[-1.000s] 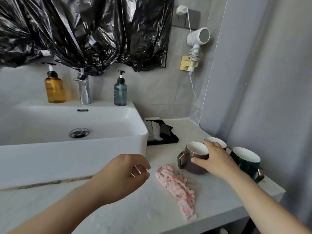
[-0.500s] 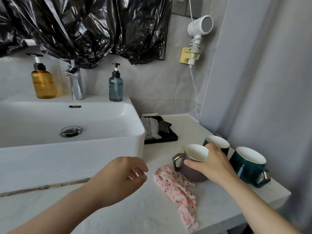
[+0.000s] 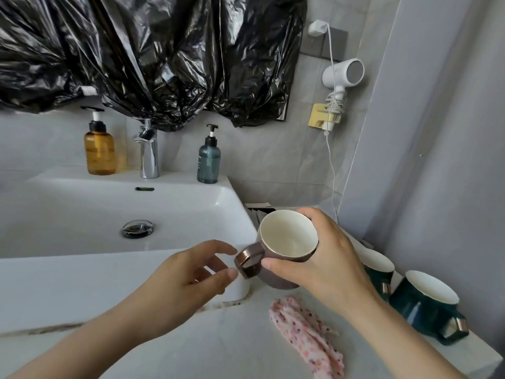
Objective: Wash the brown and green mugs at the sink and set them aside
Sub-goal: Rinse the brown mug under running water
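Observation:
My right hand (image 3: 325,263) grips the brown mug (image 3: 281,253) by its body and holds it in the air beside the sink's right corner, white inside tilted towards me, handle pointing left. My left hand (image 3: 188,277) is open, fingertips just short of the mug's copper handle. Two green mugs stand on the counter at the right: one (image 3: 379,269) partly hidden behind my right wrist, the other (image 3: 429,305) nearer the counter's edge. The white sink (image 3: 82,214) fills the left side, its chrome tap (image 3: 149,149) at the back.
A pink dotted cloth (image 3: 306,335) lies on the white counter (image 3: 218,346) below the mug. An amber pump bottle (image 3: 99,149) and a blue-grey one (image 3: 209,160) stand on the sink's back ledge. A hairdryer (image 3: 343,75) and its cord hang on the wall; black plastic covers the mirror.
My right hand has lifted the brown mug off the counter and carried it left towards the sink. My left hand has opened and reached up towards the mug's handle.

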A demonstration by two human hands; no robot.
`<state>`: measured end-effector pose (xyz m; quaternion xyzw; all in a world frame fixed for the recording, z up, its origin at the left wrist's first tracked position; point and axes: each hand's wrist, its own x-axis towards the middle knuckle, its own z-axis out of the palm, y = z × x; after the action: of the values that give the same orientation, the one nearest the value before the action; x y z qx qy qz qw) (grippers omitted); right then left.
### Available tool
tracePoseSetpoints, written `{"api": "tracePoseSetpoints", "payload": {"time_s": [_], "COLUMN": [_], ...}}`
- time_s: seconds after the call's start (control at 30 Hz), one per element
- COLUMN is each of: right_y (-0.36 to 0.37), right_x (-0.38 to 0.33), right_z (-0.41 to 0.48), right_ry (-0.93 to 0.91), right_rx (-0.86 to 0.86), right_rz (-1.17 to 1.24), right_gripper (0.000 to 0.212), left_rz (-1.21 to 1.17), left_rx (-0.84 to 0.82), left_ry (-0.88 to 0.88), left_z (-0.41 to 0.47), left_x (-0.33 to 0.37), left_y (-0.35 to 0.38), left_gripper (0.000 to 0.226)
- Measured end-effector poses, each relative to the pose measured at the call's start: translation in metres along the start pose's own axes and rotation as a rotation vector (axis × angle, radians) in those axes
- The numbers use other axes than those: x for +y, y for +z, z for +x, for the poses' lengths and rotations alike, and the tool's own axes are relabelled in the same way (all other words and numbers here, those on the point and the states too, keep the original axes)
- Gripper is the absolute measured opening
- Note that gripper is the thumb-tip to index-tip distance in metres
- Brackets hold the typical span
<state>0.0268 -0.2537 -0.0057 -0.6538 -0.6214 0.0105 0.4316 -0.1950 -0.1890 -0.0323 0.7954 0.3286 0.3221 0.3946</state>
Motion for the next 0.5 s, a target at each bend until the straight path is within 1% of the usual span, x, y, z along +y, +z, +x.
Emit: {"api": "tracePoseSetpoints", "payload": {"time_s": [0.13, 0.2, 0.27, 0.3, 0.4, 0.5], "right_y": [0.023, 0.038, 0.053, 0.059, 0.079, 0.097], "right_x": [-0.034, -0.049, -0.063, -0.069, -0.087, -0.102], "right_z": [0.010, 0.017, 0.024, 0.028, 0.041, 0.054], "right_ry": [-0.076, -0.112, -0.147, -0.163, -0.201, -0.246], "right_rx": [-0.051, -0.076, -0.097, -0.101, -0.116, -0.138], "right_rz": [0.060, 0.086, 0.106, 0.110, 0.116, 0.142], "right_gripper": [0.074, 0.076, 0.080, 0.082, 0.082, 0.077], "left_rz": [-0.213, -0.279, -0.311, -0.316, -0.305, -0.307], "left_rx": [-0.022, -0.022, -0.006, 0.005, 0.029, 0.047], "left_ry": [-0.061, -0.093, -0.119, -0.127, -0.155, -0.178], "left_z": [-0.015, -0.023, -0.027, -0.029, -0.033, -0.037], "left_x": [-0.004, -0.009, -0.015, -0.018, -0.027, -0.037], "left_y": [-0.034, -0.053, -0.070, -0.078, -0.100, -0.119], "left_gripper": [0.007, 0.020, 0.030, 0.029, 0.019, 0.021]}}
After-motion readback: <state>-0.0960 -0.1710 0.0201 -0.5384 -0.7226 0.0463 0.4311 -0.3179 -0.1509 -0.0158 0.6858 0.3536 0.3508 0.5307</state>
